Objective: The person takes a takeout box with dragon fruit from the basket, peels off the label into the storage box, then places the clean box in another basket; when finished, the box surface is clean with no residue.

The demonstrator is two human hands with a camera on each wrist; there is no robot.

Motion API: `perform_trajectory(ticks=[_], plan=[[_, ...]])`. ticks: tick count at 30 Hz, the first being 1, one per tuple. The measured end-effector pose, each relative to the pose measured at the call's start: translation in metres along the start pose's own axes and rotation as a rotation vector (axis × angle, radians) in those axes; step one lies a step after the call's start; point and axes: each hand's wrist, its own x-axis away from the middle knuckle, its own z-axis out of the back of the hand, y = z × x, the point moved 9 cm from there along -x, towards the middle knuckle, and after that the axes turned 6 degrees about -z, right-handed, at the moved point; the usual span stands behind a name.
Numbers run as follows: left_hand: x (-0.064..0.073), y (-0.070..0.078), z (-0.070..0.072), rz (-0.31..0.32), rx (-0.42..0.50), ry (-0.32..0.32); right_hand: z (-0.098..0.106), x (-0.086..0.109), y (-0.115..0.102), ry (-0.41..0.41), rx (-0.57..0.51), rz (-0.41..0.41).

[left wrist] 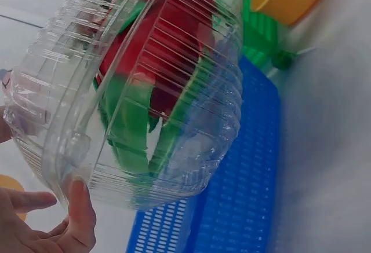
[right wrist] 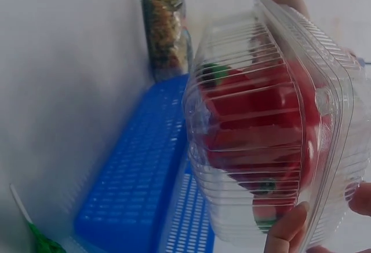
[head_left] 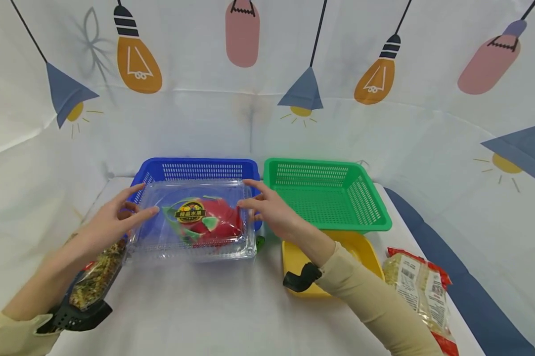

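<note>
A clear plastic clamshell box (head_left: 147,232) is held up over the front part of the blue basket (head_left: 196,162). Inside it lies a red dragon fruit (head_left: 225,215) with green scales, under a lid bearing a black fruit label (head_left: 190,211). My left hand (head_left: 111,217) grips the box's left edge by the rim, thumb toward me. At the opposite edge, my right hand (head_left: 272,207) pinches the rim; its fingers (right wrist: 288,227) press the lip in the right wrist view. The box is closed and tilted, its lid facing me.
Right of the blue basket stands a green basket (head_left: 312,195), with a yellow bin (head_left: 356,242) before it. A bag with red ends (head_left: 416,287) lies at the right. A pack of dried food (head_left: 98,274) sits under my left forearm. A green item (right wrist: 43,241) lies beside the blue basket.
</note>
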Motion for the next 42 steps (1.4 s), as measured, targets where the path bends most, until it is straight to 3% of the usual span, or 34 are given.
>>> perform_trajectory(ticks=[5, 18, 26, 34, 42], plan=[[0.010, -0.002, -0.011, -0.029, 0.016, -0.010, -0.003, 0.008, 0.011, -0.007, 0.012, -0.010], [0.038, -0.010, -0.032, -0.035, 0.083, -0.034, -0.017, 0.033, 0.042, -0.051, -0.008, 0.005], [0.048, -0.022, -0.049, 0.011, 0.116, -0.073, -0.023, 0.038, 0.061, -0.066, -0.020, 0.002], [0.053, -0.042, -0.067, 0.084, 0.196, -0.103, -0.028, 0.038, 0.083, -0.074, 0.002, -0.035], [0.058, -0.064, -0.089, 0.155, 0.211, -0.149, -0.033, 0.035, 0.103, -0.080, -0.003, -0.048]])
